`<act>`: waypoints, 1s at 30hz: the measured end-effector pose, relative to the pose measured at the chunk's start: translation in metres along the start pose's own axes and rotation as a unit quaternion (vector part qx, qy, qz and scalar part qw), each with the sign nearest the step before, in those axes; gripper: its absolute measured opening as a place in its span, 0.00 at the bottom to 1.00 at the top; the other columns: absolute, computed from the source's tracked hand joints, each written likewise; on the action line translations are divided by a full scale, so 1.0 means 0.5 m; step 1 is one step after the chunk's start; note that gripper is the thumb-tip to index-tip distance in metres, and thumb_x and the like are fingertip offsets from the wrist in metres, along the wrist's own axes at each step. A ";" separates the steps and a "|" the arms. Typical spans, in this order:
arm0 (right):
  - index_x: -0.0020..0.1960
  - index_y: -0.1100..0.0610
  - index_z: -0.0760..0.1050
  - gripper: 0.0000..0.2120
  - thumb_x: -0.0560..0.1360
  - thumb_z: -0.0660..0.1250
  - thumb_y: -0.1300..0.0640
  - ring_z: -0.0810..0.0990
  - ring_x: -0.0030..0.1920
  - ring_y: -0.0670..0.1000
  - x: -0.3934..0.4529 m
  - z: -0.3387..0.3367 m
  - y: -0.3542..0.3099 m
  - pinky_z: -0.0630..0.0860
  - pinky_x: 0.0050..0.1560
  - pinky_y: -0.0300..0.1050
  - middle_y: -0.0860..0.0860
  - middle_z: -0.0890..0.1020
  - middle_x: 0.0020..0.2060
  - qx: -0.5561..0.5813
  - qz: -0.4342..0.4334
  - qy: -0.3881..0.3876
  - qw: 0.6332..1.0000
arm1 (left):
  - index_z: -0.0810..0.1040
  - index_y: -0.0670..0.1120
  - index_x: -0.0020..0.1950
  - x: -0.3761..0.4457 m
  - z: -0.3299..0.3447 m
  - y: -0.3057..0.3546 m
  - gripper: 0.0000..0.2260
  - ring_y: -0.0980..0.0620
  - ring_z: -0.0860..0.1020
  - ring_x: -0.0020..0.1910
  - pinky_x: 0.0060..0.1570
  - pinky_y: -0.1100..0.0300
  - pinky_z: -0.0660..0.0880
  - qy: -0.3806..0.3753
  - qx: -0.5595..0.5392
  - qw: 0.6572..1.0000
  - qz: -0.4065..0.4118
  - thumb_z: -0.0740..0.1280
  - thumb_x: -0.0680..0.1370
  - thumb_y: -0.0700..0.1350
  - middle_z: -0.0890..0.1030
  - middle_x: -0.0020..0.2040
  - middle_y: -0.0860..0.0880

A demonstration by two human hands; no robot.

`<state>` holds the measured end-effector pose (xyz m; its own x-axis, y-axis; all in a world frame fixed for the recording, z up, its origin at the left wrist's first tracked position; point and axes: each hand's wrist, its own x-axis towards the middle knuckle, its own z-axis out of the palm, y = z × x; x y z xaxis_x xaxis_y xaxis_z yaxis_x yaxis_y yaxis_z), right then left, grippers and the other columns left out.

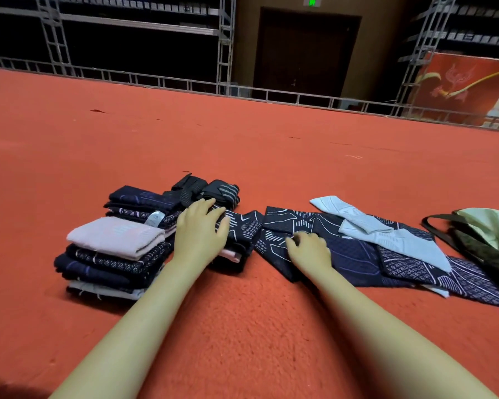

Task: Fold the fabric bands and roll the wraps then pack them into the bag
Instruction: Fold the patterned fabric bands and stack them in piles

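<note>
Head view: left hand (201, 226) flattens patterned woven band (239, 226).

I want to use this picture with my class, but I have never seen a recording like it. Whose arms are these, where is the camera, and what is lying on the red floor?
There is no machine: a person wears one camera on the head, looking forward and down, so the bare arms are their own. On the red carpet lie a stack of folded bands, dark rolled wraps behind it, unfolded navy patterned bands with pale blue ones on top, and a bag at far right. The left hand rests flat on a folded dark band. The right hand has curled fingers on the navy fabric and seems to pinch it.
</note>
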<state>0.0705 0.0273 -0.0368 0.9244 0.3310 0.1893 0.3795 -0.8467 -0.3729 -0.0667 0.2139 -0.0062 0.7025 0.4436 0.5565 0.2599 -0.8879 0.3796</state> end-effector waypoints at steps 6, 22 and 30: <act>0.60 0.54 0.74 0.18 0.73 0.67 0.49 0.77 0.57 0.56 -0.003 -0.032 0.040 0.72 0.55 0.47 0.54 0.80 0.53 0.061 0.001 -0.057 0.996 | 0.81 0.48 0.56 -0.003 -0.020 0.029 0.13 0.51 0.74 0.59 0.69 0.50 0.60 -0.010 -0.006 0.995 0.096 0.61 0.78 0.50 0.80 0.55 0.52; 0.66 0.57 0.71 0.23 0.72 0.69 0.67 0.73 0.62 0.50 -0.104 -0.144 0.292 0.68 0.63 0.39 0.55 0.75 0.63 0.429 0.093 0.112 0.892 | 0.69 0.52 0.69 -0.062 0.154 0.274 0.19 0.49 0.66 0.64 0.59 0.53 0.68 -0.143 -0.080 0.983 0.083 0.62 0.77 0.48 0.70 0.63 0.50; 0.69 0.56 0.68 0.23 0.75 0.65 0.62 0.75 0.60 0.53 -0.092 -0.116 0.301 0.66 0.58 0.40 0.53 0.76 0.63 0.212 0.022 0.103 0.972 | 0.67 0.50 0.71 -0.041 0.214 0.246 0.23 0.42 0.71 0.62 0.58 0.54 0.68 -0.181 -0.085 0.979 -0.044 0.65 0.76 0.47 0.76 0.62 0.44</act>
<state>0.0830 -0.1394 -0.0486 0.9296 0.1707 0.3266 0.3614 -0.5959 -0.7171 0.0217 0.0826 -0.0504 0.8792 0.4171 0.2305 0.2362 -0.8016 0.5493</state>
